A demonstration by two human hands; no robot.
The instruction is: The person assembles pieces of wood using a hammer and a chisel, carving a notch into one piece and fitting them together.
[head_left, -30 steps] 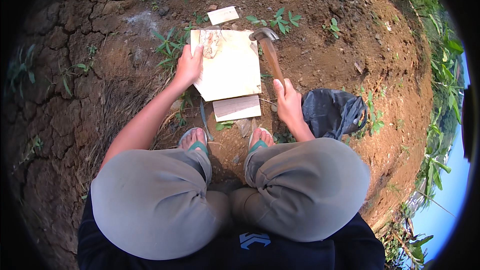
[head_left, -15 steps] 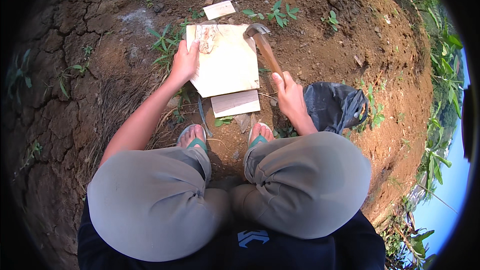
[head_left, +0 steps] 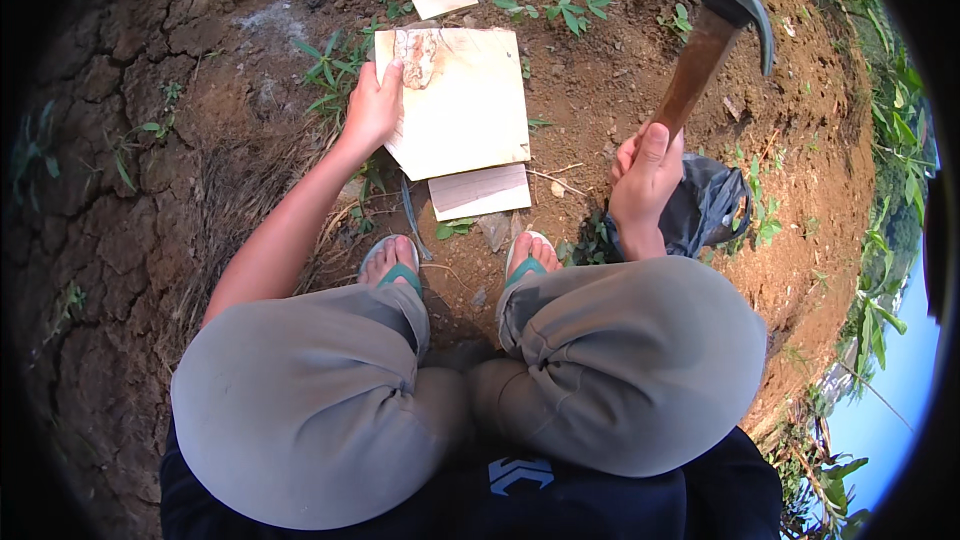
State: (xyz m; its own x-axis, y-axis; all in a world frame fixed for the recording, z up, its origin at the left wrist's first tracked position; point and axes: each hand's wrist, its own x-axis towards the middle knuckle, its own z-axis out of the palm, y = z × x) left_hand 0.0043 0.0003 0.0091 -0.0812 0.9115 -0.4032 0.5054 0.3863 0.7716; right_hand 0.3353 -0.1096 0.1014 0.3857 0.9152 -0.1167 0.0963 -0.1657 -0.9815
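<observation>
- Crouching on cracked ground [head_left: 130, 120]: right hand [head_left: 645, 180], fingers closed on a raised hammer [head_left: 715, 35].
- Left hand [head_left: 372, 105], fingers gripping the edge of a wooden board [head_left: 465, 105] lying flat on the soil.
- Black bag [head_left: 715, 205] beside.
- Step judged: mid-swing; the strike needs careful aim.

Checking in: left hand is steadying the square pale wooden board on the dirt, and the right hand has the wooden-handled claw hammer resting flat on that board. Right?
Not quite. The head view shows the right hand holding the wooden-handled claw hammer raised in the air, off to the right of the square pale wooden board, not resting on it. The left hand does steady the board on the dirt.
</observation>
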